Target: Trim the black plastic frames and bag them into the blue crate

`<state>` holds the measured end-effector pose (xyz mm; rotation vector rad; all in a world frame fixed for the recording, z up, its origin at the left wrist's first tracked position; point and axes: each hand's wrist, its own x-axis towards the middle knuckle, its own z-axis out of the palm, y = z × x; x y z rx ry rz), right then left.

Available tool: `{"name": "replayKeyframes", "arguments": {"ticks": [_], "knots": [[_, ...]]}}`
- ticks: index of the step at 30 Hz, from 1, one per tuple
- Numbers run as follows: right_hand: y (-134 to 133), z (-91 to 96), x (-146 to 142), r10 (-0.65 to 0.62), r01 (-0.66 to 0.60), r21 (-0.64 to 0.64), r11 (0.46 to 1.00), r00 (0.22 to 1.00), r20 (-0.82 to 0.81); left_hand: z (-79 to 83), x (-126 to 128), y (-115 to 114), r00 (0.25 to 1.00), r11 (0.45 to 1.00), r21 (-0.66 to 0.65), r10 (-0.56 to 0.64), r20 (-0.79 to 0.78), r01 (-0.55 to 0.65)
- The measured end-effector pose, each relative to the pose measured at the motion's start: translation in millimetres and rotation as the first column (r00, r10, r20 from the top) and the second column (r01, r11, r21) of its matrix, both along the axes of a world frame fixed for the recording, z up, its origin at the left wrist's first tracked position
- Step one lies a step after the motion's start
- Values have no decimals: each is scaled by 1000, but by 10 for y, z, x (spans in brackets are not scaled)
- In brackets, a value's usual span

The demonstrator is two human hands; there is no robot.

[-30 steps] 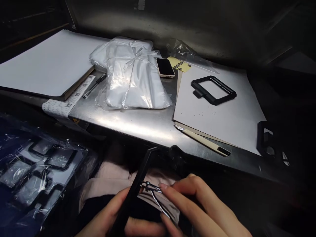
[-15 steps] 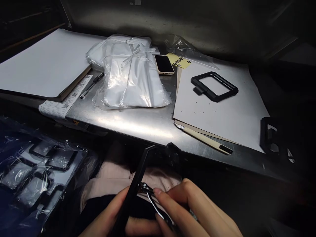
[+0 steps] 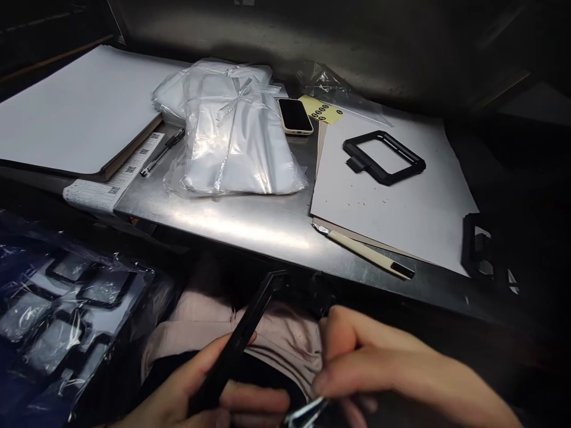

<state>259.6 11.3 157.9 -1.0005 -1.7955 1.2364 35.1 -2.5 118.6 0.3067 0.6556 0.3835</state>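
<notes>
My left hand (image 3: 203,380) is closed around a black plastic frame (image 3: 241,333), held tilted over my lap. To its right, my right hand (image 3: 370,356) has its thumb and fingers pinched on a small shiny metal tool (image 3: 306,413). The tool's end points down towards the lower edge of the view, apart from the upper part of the frame; its kind is not clear. Another black frame (image 3: 383,178) with a tab lies on the white sheets (image 3: 348,202) on the metal bench. Further black pieces (image 3: 477,249) sit at the sheets' right edge.
A cream-handled craft knife (image 3: 366,252) lies along the bench's front edge. Behind are tied clear plastic bags (image 3: 241,142), a phone (image 3: 295,116) and a yellow sticker sheet (image 3: 319,110). At left are a pen (image 3: 163,151), large white boards (image 3: 89,113) and plastic-covered black frames (image 3: 104,291).
My right hand has drawn the metal tool away from the black frame, down and to the right. The frame in my left hand has shifted slightly lower. The camera view has moved a little.
</notes>
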Motion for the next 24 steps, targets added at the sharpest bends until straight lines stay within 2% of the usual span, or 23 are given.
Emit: {"name": "replayKeyframes", "arguments": {"ticks": [2, 3, 5, 6, 8, 11, 12, 14, 16, 18, 19, 20, 22, 23, 24], "knots": [[43, 8, 140, -192, 192, 6, 981, 980, 58, -13, -11, -3, 999, 997, -74, 6, 47, -3], [61, -11, 198, -321, 320, 31, 947, 940, 111, -15, -18, -2, 999, 997, -79, 9, 45, -5], [103, -93, 288, -567, 555, 118, 824, 797, 208, -10, -34, 7, 999, 998, -62, 16, 27, -14], [132, -153, 327, -637, 612, 176, 771, 729, 253, -7, -42, 17, 1000, 999, -41, 18, 20, -17], [217, -301, 421, -719, 645, 318, 695, 615, 324, 2, -57, 51, 1000, 1000, 10, 22, -6, -22], [409, -568, 656, -794, 619, 498, 607, 487, 363, 26, -75, 125, 998, 996, 79, 54, -32, -51], [477, -653, 747, -807, 604, 536, 590, 454, 377, 38, -79, 149, 997, 993, 96, 65, -32, -62], [587, -785, 899, -804, 556, 581, 594, 417, 423, 69, -84, 187, 996, 989, 124, 85, -19, -82], [626, -830, 950, -806, 510, 624, 592, 387, 449, 101, -87, 208, 995, 986, 134, 98, 4, -97], [571, -777, 867, -820, 460, 684, 566, 403, 407, 125, -93, 215, 993, 984, 134, 115, 19, -117], [511, -723, 783, -809, 419, 709, 567, 446, 384, 132, -101, 216, 992, 983, 134, 127, 17, -128], [437, -661, 678, -767, 352, 724, 593, 522, 374, 136, -114, 216, 990, 980, 136, 144, 10, -144], [269, -552, 439, -590, 116, 737, 665, 687, 424, 132, -154, 216, 985, 977, 133, 171, -8, -168], [188, -523, 318, -461, -59, 732, 679, 742, 487, 126, -181, 216, 984, 977, 121, 176, -16, -173], [116, -517, 203, -357, -191, 721, 666, 767, 533, 117, -211, 216, 984, 979, 103, 179, -24, -176]]}}
